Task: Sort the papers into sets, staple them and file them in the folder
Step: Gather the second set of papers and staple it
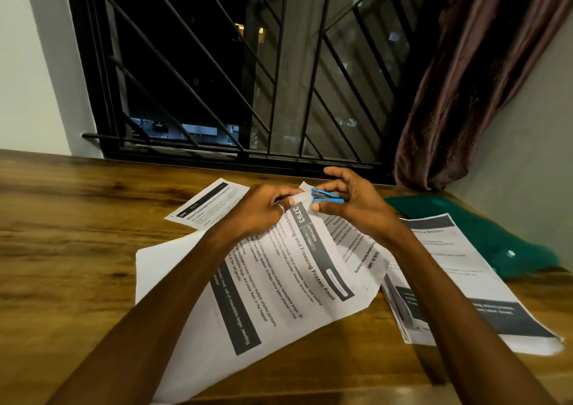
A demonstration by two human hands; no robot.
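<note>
Left hand (260, 211) pinches a corner of the printed sheets (279, 280); right hand (350, 206) grips a small blue stapler (327, 196) on it. Likely best: square edges, squeeze firmly.

Bare tabletop (68, 249) open on the left, loose papers (279, 296) cover the middle, paper stack (483, 296) and green folder (483, 231) crowd the right, window grille (217, 79) closes the back

A room in a home at night: I sit at a wooden worktop (62, 234) below a barred window (201, 63), brown curtain (465, 94) hanging beside it, lit buildings (192, 130) outside.
</note>
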